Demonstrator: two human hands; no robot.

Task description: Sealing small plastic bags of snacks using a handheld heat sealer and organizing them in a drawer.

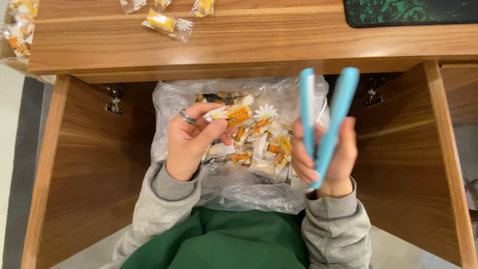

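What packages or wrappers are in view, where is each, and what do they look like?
Wrapped candy: in left hand, clear wrapper, orange, daisy print.
Plastic bag: on lap, clear, full of similar candies.
Loose candies: on wooden desk, yellow-orange.
Right hand: holds blue sealer.

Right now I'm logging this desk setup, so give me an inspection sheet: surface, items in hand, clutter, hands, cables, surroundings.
Surface: wooden desk top, seen from above the kneehole.
Items in hand: wrapped candy with daisy print; light blue two-armed sealer, arms apart.
Clutter: clear plastic bag full of wrapped candies on the lap; loose candies on the desk; more at the far left edge.
Hands: left hand, ringed, pinches the candy; right hand grips the sealer.
Cables: nothing seen.
Surroundings: dark green mat top right; grey sleeves, green garment.
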